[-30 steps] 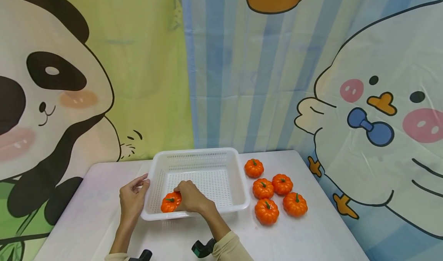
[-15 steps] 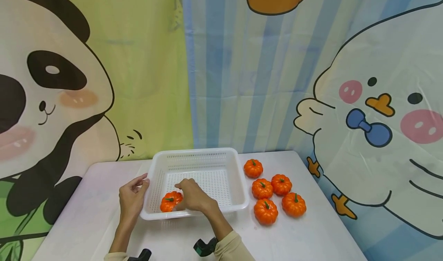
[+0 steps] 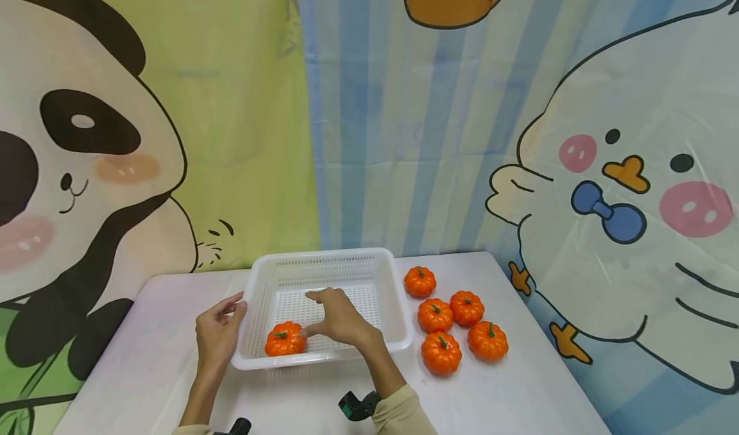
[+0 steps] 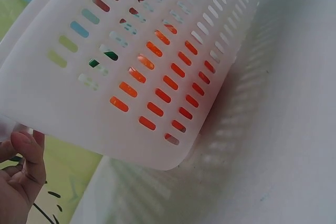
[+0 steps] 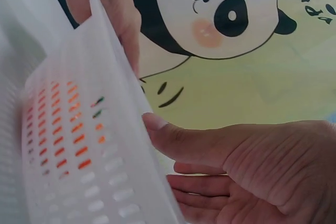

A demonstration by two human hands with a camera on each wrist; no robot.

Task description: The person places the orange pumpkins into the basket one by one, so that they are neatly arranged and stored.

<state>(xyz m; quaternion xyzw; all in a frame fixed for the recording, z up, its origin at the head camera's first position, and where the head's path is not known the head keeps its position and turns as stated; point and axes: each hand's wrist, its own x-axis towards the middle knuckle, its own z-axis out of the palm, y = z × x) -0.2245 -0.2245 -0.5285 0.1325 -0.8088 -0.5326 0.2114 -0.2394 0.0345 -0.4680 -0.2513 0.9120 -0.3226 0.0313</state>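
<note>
A white perforated plastic basket (image 3: 398, 294) stands on the table, a small orange pumpkin (image 3: 285, 340) with a green stem sitting in its near left corner. At the basket's left rim, my left hand (image 3: 217, 337) pinches the edge between thumb and fingers; in the left wrist view that hand (image 4: 21, 174) is partly cut off. Over the basket, my right hand (image 3: 342, 318) has thumb and fingers spread apart, holding nothing, with the thumb close to the pumpkin's right side. Whether they touch is unclear. Orange shows through the basket's slots (image 4: 163, 95) from outside.
Right of the basket, several more pumpkins (image 3: 441, 353) lie grouped on the white table (image 3: 519, 396). A curtain (image 3: 369, 114) printed with a panda and a chick hangs behind the table. Dark wrist devices (image 3: 356, 407) are on both forearms.
The right hand has let go of the pumpkin, spread its fingers and moved slightly right and up. The pumpkin stays in the basket's corner. The left hand keeps its place on the rim.
</note>
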